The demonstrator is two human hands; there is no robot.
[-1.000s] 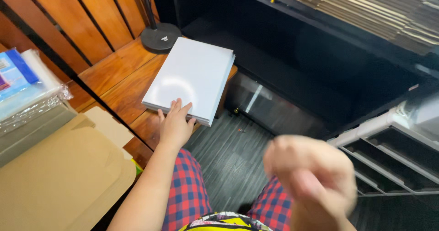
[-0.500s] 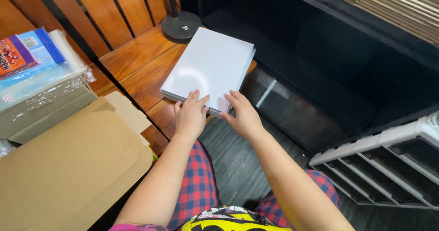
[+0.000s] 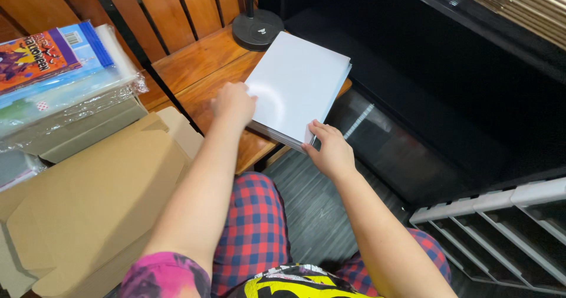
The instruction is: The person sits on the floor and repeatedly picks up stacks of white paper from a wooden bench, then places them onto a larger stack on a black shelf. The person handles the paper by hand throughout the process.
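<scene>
A thick stack of white paper sheets (image 3: 298, 82) lies on a low wooden bench (image 3: 203, 68). My left hand (image 3: 233, 102) rests at the stack's near left edge, fingers curled against its side. My right hand (image 3: 328, 147) grips the near right corner, thumb on top and fingers under the edge. Both forearms reach forward over my lap in red and blue plaid trousers.
A black round lamp base (image 3: 257, 28) stands behind the stack. Flattened cardboard boxes (image 3: 94, 197) lie at left, with plastic-wrapped colourful packs (image 3: 56, 68) above them. A dark shelf unit (image 3: 448, 91) fills the right, a white slotted rack (image 3: 501, 227) sits low right.
My right hand came in from the lower right and took hold of the stack's near corner. My left hand slid from the near edge to the left side.
</scene>
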